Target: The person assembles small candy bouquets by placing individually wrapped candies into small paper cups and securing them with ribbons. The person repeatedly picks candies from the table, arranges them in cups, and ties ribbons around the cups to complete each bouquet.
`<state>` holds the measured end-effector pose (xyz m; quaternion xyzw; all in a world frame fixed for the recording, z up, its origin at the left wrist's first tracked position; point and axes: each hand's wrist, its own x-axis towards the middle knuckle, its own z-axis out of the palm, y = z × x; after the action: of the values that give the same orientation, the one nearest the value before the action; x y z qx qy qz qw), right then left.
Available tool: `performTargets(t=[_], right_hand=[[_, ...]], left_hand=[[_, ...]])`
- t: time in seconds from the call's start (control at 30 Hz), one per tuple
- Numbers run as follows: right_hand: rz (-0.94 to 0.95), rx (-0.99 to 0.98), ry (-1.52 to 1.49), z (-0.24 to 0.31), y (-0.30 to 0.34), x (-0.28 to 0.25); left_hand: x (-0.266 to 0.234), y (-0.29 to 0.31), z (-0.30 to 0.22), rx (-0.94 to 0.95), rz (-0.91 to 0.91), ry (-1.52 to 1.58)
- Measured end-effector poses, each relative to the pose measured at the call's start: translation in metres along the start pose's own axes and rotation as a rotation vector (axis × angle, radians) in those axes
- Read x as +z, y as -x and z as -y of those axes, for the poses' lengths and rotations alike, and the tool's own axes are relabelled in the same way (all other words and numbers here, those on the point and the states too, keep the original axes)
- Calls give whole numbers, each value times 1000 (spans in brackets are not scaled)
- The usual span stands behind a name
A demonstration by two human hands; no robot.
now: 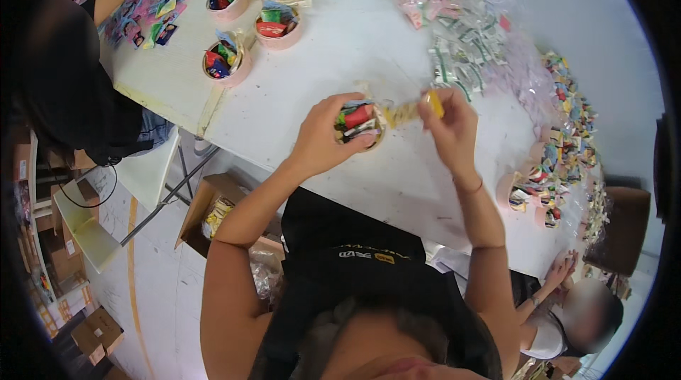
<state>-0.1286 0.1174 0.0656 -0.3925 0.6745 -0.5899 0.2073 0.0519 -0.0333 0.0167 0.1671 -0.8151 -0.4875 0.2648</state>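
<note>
A broad white table (340,39) is spreading beneath 2 bare hands, with packet-filled pink tubs (280,39) standing toward the upper left. The left hand (319,136) is grasping a round tub (382,135) near the table's front edge, its fingers curling around the side and its thumb lying over the near rim. Probably light and fairly stiff, the tub is offering its outer wall as the surest hold. Colourful packets (358,117) are crowding inside, likely slick and shifting easily. Just to the right, the right hand (452,124) is pinching a small, blurred yellow packet (435,104); probably soft and nearly weightless, it is best suiting a gentle fingertip grip at its edge.
</note>
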Motion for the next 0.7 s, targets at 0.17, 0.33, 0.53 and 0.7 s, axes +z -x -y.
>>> performTargets(t=[0.17,0.33,0.53,0.7], right_hand=[[11,37,-64,-1,34,23],[4,-152,252,3,19,36],[-30,-627,617,-19,33,46],[-26,-610,597,-21,27,37]], left_hand=[[4,4,8,-59,28,89],[6,5,10,-55,62,143],[12,10,9,-42,18,-18],[28,13,3,-104,-57,65]])
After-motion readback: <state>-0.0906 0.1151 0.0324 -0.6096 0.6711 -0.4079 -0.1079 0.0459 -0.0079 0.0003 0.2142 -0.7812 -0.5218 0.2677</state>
